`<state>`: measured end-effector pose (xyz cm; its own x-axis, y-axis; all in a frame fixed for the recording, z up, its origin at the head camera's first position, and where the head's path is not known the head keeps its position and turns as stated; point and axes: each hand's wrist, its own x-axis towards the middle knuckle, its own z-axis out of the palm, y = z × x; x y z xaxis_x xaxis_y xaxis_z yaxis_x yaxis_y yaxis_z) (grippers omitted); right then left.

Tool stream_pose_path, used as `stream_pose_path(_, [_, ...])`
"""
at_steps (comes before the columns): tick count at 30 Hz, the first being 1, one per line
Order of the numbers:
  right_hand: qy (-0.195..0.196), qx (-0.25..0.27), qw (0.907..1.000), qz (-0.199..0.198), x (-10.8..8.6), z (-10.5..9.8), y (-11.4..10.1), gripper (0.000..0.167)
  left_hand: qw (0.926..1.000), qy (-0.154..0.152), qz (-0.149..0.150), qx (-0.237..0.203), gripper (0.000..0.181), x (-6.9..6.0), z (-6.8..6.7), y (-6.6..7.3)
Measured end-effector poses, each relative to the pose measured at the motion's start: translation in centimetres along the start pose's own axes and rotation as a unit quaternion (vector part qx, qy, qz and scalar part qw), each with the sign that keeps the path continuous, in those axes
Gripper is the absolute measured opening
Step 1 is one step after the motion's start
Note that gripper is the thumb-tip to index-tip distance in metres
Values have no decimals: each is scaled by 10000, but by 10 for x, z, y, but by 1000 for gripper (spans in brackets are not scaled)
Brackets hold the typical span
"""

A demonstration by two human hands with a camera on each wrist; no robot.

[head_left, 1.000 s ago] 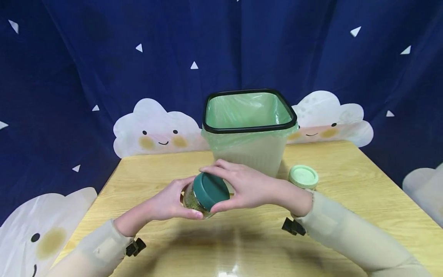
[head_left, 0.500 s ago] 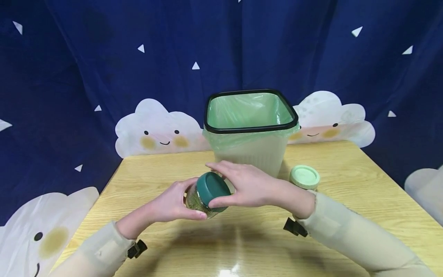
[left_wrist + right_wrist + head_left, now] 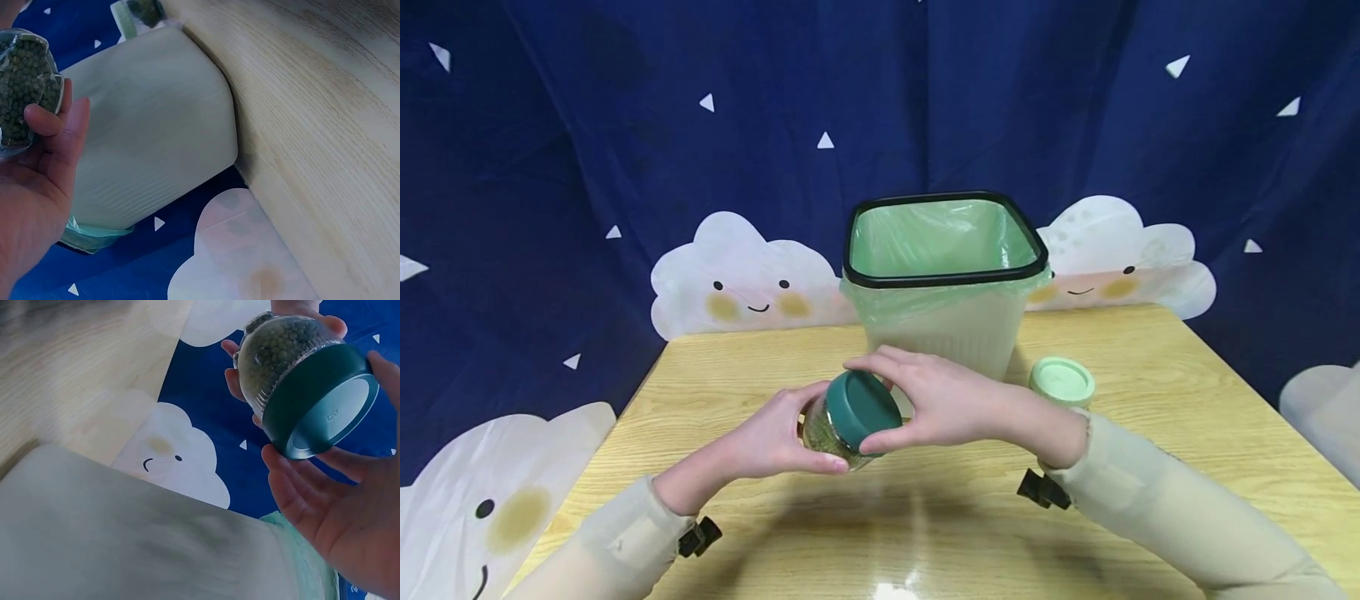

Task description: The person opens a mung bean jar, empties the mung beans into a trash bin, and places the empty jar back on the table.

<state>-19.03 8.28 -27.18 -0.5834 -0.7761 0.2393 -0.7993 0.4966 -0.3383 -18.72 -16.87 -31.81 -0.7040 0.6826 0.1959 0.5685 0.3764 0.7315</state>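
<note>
Left hand point(image 3: 778, 437): fingers curled round the side of the clear jar point(image 3: 820, 431).
Right hand point(image 3: 936, 400): fingers and thumb gripping the dark green lid point(image 3: 867, 410) at opposite edges.
Clear jar: held off the tabletop point(image 3: 1157, 417), between the 2 hands, tilted, lid end toward the right hand; small round green pieces inside.
Jar handling: probably rigid, fairly weighty when this full; smooth wall likely slippery, breakable if glass. Best hold: wide wrap low on the body.
Lid handling: likely stiff and light; best taken by its rim, clear of the smooth top. Whether loosened: cannot tell.
Pale green-lidded container point(image 3: 1063, 381): on the tabletop, right of the bin, partly hidden by the right arm.
Bin point(image 3: 951, 329): upright behind the jar, lined with a thin green bag point(image 3: 917, 242).
</note>
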Motion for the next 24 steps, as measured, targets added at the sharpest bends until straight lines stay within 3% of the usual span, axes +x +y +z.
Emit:
stream_pose_path(8, [-217,-64,9989,-403,-2,-3,2,83,10000,11,-71,7,64,-2,0,0])
stream_pose_path(12, [-234,14,9989,-406,-2,-4,1,87,9999,23,-88,-44,64,-2,0,-2])
stream_pose_path(18, [-93,-134,9997,182,0,-4,-3,84,9999,21,-113,-96,63,-2,0,-2])
stream_pose_path(24, [-249,-328,9958,820,4,-3,-10,82,9998,0,-185,-96,64,-1,1,0])
